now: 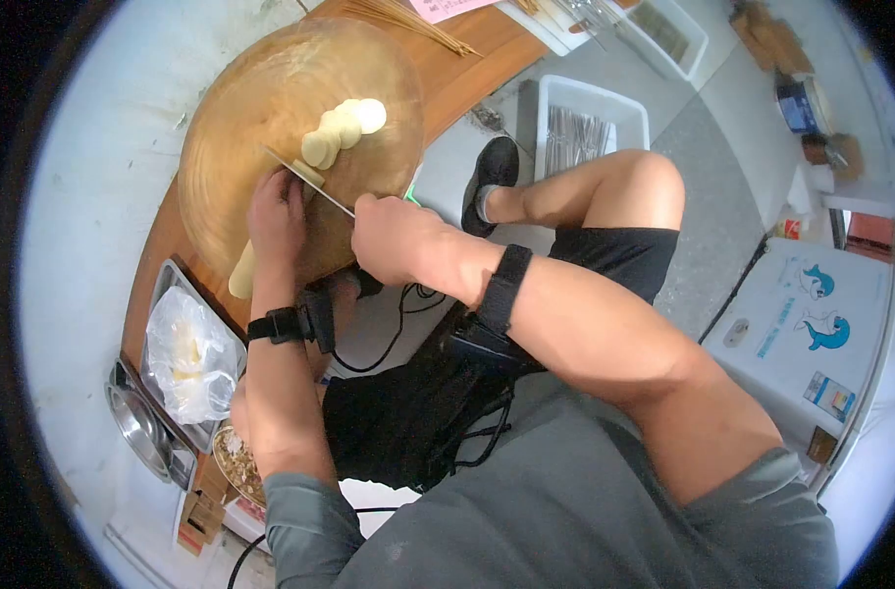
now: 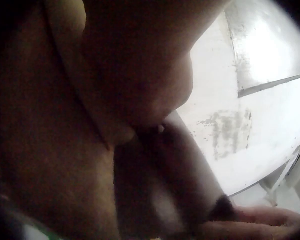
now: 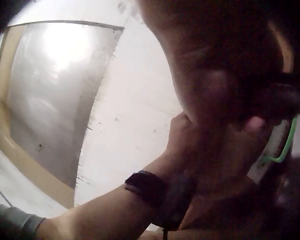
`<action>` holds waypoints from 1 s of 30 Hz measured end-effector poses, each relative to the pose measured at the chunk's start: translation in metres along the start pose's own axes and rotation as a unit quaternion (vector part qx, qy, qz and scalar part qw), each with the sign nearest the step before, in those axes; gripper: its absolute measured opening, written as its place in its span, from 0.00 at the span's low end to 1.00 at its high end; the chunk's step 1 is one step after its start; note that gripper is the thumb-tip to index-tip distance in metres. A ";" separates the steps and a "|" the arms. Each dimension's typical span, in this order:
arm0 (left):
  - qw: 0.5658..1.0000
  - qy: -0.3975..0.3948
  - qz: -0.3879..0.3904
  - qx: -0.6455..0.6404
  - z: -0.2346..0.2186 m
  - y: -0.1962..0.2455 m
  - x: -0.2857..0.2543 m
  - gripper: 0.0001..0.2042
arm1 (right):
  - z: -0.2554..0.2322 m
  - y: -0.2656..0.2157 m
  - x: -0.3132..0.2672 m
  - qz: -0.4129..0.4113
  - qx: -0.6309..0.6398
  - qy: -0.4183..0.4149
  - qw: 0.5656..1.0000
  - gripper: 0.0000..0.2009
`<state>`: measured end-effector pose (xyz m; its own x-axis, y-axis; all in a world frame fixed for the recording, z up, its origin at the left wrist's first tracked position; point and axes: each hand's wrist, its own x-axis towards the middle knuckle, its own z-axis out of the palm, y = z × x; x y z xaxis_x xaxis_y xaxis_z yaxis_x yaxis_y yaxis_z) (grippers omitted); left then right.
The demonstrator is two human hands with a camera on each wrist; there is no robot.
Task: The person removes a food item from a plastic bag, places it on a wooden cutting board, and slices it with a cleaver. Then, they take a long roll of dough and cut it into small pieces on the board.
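Observation:
A round wooden chopping board [image 1: 271, 88] lies on a brown table. Several pale round slices [image 1: 344, 128] are stacked on it. My left hand [image 1: 283, 201] grips a long pale root [image 1: 241, 277] and holds it down on the board, and the root's near end sticks out past the board's edge. My right hand [image 1: 374, 224] grips the handle of a knife [image 1: 305, 179], whose thin blade crosses the root's cut end just beyond my left fingers. Both wrist views are dark and blurred. The right wrist view shows my left wrist strap [image 3: 157, 192].
A metal tray [image 1: 163, 285] holding a clear plastic bag [image 1: 187, 358] sits left of me, beside a steel bowl [image 1: 138, 427]. Bamboo skewers [image 1: 408, 20] lie at the table's far end. A white crate [image 1: 590, 123] and a white freezer [image 1: 811, 334] stand on the floor to my right.

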<state>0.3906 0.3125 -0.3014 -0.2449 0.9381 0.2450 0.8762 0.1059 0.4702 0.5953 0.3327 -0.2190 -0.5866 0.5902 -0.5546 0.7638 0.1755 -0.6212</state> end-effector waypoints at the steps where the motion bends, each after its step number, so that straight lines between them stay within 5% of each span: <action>1: 1.000 -0.015 -0.025 0.008 -0.003 0.004 0.002 0.10 | 0.002 0.002 0.004 0.003 -0.002 0.001 1.000 0.13; 9: 1.000 0.001 0.019 -0.021 -0.006 -0.003 0.003 0.09 | 0.012 0.018 0.016 -0.014 0.015 0.053 0.998 0.14; 11: 0.998 0.007 0.041 -0.046 -0.002 -0.008 0.000 0.08 | 0.007 0.021 0.016 -0.146 -0.047 0.102 0.983 0.15; 12: 0.998 0.010 0.039 -0.042 -0.001 -0.012 -0.002 0.08 | 0.005 0.024 0.015 -0.118 0.117 0.049 0.985 0.14; 14: 0.997 0.023 0.060 -0.031 -0.002 -0.012 -0.003 0.08 | 0.004 0.023 0.015 -0.069 0.233 0.024 0.970 0.13; 16: 0.997 0.029 0.052 -0.043 -0.001 -0.012 -0.005 0.07 | 0.000 0.021 0.008 0.016 0.431 -0.020 0.902 0.10; 22: 0.997 0.038 0.039 -0.059 -0.001 -0.007 -0.005 0.07 | -0.014 0.023 -0.005 0.031 0.564 -0.055 0.823 0.10; 29: 0.997 0.043 0.025 -0.067 -0.005 -0.003 -0.007 0.07 | -0.014 0.016 -0.001 -0.003 0.466 -0.019 0.885 0.11; 30: 0.997 0.043 0.024 -0.066 -0.006 -0.003 -0.007 0.07 | -0.013 0.015 -0.003 -0.019 0.313 0.030 0.949 0.12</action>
<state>0.3877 0.3037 -0.2996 -0.2438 0.9083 0.3399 0.8267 0.0114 0.5625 0.6123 0.3440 -0.2192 -0.5797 0.6405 -0.5037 0.4211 -0.2936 -0.8581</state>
